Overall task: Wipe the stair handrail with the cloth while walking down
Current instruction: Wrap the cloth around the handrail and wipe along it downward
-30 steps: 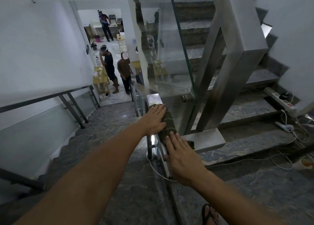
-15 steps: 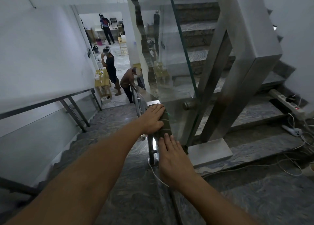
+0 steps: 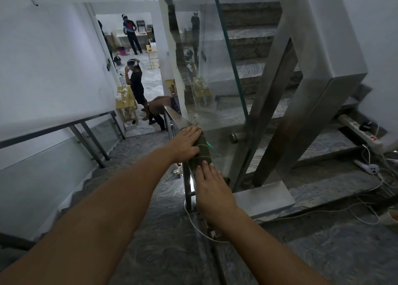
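With both hands pressed flat on the green cloth [image 3: 200,153] draped over the handrail [image 3: 179,117], left hand [image 3: 186,140] farther and right hand [image 3: 212,190] nearer, wiping is under way, and next both should slide it downward.

A single head-mounted wide-angle view looks forward and steeply down a stairwell. Both forearms enter from the bottom edge, so the hands sit close to the lens at frame centre. The handrail [image 3: 175,117] runs away from the camera down the descending flight. The lower-floor room lies far off, upper left. Straight edges bow near the borders.
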Action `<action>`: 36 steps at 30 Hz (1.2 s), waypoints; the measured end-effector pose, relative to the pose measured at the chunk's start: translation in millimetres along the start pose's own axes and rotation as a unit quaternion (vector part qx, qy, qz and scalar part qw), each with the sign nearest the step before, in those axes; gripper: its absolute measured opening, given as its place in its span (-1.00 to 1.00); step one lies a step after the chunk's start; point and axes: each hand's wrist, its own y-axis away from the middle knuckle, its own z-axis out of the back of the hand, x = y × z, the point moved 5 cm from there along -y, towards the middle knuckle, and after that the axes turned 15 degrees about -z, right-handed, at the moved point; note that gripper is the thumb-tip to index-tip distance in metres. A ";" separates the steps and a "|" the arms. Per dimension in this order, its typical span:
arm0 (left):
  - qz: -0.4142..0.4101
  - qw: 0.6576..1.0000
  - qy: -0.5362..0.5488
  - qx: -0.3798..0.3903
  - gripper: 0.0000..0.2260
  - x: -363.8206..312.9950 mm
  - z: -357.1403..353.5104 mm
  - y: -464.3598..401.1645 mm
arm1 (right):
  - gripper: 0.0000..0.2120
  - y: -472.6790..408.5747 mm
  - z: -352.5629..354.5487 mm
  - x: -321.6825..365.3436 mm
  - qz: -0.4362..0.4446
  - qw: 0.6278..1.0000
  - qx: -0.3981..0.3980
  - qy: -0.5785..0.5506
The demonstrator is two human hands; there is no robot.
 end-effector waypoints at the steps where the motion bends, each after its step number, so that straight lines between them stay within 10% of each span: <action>1: 0.003 1.000 0.008 -0.002 -0.40 0.1 0.3 0.1 | -0.45 -0.5 0.2 -0.3 0.003 1.000 -0.004 0.003; 19: 0.013 0.951 0.167 -0.261 -0.74 -52.7 -39.6 71.1 | -0.48 70.0 13.1 -13.0 0.085 0.996 -0.039 0.009; 36: 0.166 0.902 0.332 -0.219 -0.68 -131.6 -91.5 157.1 | -0.59 160.6 -6.1 -52.4 0.150 0.987 -0.040 0.044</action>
